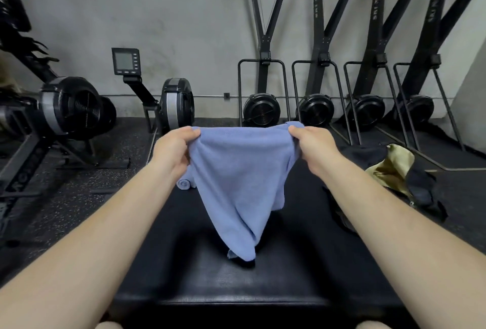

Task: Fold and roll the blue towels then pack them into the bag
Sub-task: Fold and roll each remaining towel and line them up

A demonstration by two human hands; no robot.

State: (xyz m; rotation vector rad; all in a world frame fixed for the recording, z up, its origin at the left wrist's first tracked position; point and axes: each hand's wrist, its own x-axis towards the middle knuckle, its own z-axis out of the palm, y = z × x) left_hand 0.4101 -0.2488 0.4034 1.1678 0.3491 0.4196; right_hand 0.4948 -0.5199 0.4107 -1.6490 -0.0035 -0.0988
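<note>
A grey concrete wall (171,13) closes the far side of the room, marked with faint scuffs. The floor (86,176) is black speckled rubber, with a black padded bench (210,281) in the foreground. Two rowing machines (71,108) with a small monitor (125,61) stand at left, and four black ski machines (315,47) lean against the wall at right, fan housings at floor level.

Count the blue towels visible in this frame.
2. One blue towel hangs over the black bench, its top corners pinched by the left hand and right hand. One rolled towel lies behind it on the bench. The hanging towel may hide others.
</note>
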